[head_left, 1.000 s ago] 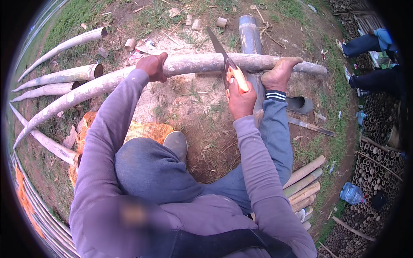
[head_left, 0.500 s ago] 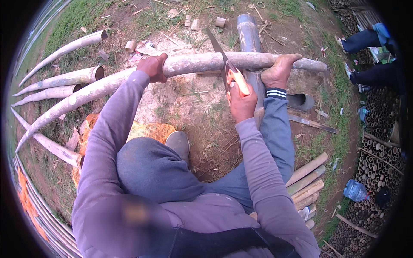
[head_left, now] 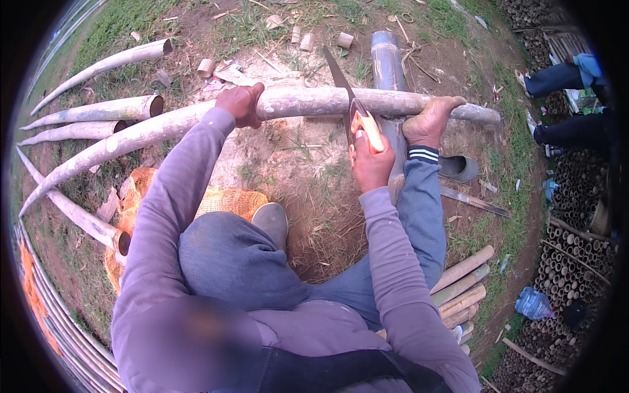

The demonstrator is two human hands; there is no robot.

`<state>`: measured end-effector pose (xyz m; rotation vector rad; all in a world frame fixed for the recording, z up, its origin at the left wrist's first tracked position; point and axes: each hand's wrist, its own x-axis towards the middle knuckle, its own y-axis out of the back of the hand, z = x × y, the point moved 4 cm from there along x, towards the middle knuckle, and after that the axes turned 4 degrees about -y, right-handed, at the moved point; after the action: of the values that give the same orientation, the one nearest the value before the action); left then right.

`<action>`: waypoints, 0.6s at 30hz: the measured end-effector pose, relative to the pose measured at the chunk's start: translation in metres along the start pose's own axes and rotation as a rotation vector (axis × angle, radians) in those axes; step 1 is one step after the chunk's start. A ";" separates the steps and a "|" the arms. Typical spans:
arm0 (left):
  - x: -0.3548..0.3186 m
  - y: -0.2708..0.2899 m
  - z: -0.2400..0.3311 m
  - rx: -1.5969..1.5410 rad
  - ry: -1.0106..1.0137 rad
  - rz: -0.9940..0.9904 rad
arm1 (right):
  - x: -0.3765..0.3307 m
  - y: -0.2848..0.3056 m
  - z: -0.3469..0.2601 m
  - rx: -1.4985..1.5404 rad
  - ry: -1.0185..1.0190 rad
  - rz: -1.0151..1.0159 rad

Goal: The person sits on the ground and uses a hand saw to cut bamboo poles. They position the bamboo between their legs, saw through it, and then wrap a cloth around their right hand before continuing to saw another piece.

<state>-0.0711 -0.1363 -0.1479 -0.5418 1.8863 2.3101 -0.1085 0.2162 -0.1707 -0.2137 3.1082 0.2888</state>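
Onlooker here, quick desc. Long pale pole [head_left: 301, 103] lies crosswise in front of the person, L end curving off low toward the edge of view (prob. just the wide lens), R end poking out past a bare foot [head_left: 432, 121].

L hand [head_left: 241, 105] is curled tight over the pole, no slack I can see, tho the fingertips underneath are hidden. R hand [head_left: 374, 162] is balled round the orange handle of a saw [head_left: 340, 74], blade lying across the pole btwn L hand and foot. Can't tell how deep the teeth sit, if at all.

Why like that? IMO the foot's on top as a clamp, w/ L hand as the 2nd hold, so the pole shouldn't roll or hop under the blade. A fat grey log [head_left: 388, 62] runs under it near the saw, prob. as a rest to keep it up off the dirt. Loose shoe [head_left: 458, 168] sits beside that leg, off I'd guess bc bare skin grips better; the other foot has a shoe [head_left: 270, 224] on, next to an orange net sack [head_left: 232, 203].

More poles [head_left: 134, 108] to the L, shorter lengths [head_left: 463, 268] stacked near the R arm, stubby bits [head_left: 344, 40] on the ground beyond.
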 end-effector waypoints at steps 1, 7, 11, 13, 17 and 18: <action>0.004 0.003 0.007 -0.003 -0.016 -0.007 | 0.017 0.000 -0.006 0.011 -0.032 0.010; -0.008 -0.005 -0.013 -0.013 0.027 -0.015 | -0.121 0.063 -0.016 0.050 -0.123 -0.030; -0.008 -0.003 -0.006 -0.004 0.010 -0.039 | -0.149 0.078 -0.014 -0.017 -0.053 -0.016; -0.007 -0.001 -0.005 -0.005 0.001 -0.028 | -0.091 0.044 -0.010 0.030 -0.104 -0.034; 0.004 0.007 0.010 0.024 -0.046 0.029 | 0.041 -0.008 -0.003 -0.032 -0.018 0.051; -0.002 0.006 0.003 0.020 -0.020 0.017 | 0.030 -0.012 -0.004 0.021 -0.080 0.027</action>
<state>-0.0714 -0.1345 -0.1407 -0.5007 1.9100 2.2956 -0.1366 0.2000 -0.1700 -0.1565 3.0350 0.2587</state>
